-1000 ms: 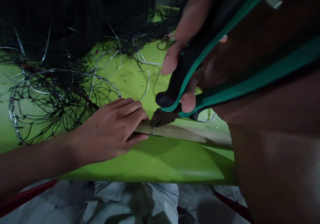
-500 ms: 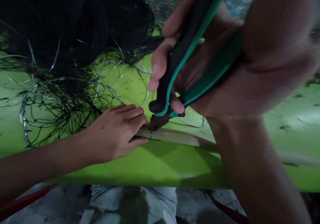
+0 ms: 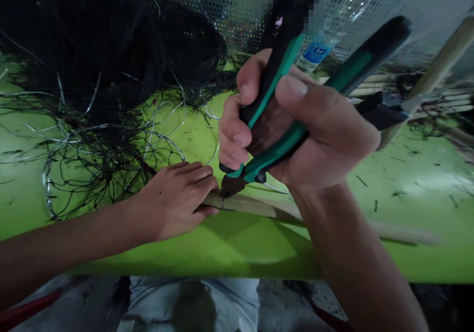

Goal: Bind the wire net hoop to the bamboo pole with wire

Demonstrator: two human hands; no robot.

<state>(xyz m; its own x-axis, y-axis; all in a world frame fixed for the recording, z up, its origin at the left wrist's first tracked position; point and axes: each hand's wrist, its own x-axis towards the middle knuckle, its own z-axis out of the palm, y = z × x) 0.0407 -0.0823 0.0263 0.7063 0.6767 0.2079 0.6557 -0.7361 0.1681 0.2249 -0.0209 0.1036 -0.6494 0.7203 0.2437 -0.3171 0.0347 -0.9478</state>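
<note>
Far left, I have black knotted mesh netting (image 3: 103, 50) heaped on the smooth lime-green table (image 3: 237, 253); its coarse silver wire ring (image 3: 46, 186) lies near the left forearm and could snag it; left hand (image 3: 185, 198) clamps the pale round wooden rod (image 3: 255, 206) along the table's near edge; a slack hold there could let it roll; fingertips sit just beside the thin grey wire band (image 3: 223, 203), so a slip could nip them; green-and-black-handled pliers (image 3: 277, 150) meet the band, bite uncertain, I cannot tell; right hand (image 3: 318, 134) wraps both widely splayed handles; overtwisting might snap the wire.
</note>
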